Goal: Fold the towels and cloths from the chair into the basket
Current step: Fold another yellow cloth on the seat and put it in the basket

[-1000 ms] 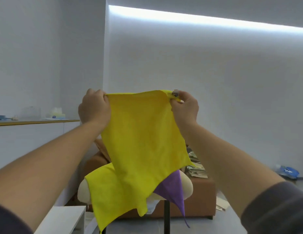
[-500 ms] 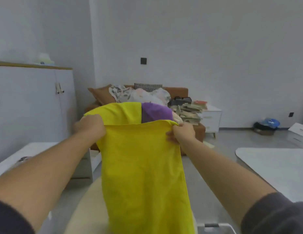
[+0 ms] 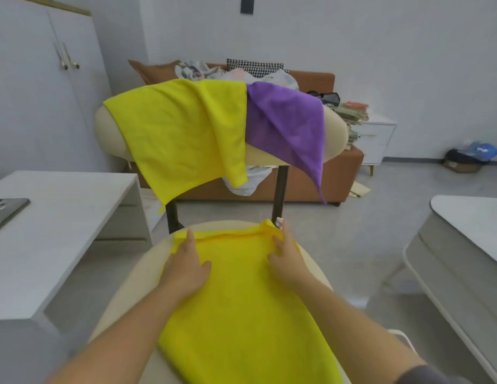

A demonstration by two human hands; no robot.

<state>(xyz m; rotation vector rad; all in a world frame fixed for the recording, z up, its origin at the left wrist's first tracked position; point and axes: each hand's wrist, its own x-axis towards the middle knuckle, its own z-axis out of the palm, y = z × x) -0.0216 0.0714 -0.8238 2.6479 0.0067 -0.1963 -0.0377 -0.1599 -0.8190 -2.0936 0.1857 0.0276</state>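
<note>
- Left hand (image 3: 186, 268) and right hand (image 3: 286, 263), fingers straight, flatten yellow cloth (image 3: 241, 309) on chair seat (image 3: 125, 297).
- Rumpled 12 o'clock edge could skew the fold.

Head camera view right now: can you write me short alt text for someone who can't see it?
The left hand and right hand press flat on a yellow cloth spread over the cream chair seat. Behind it, a second yellow cloth and a purple cloth hang over the chair's backrest.
</note>
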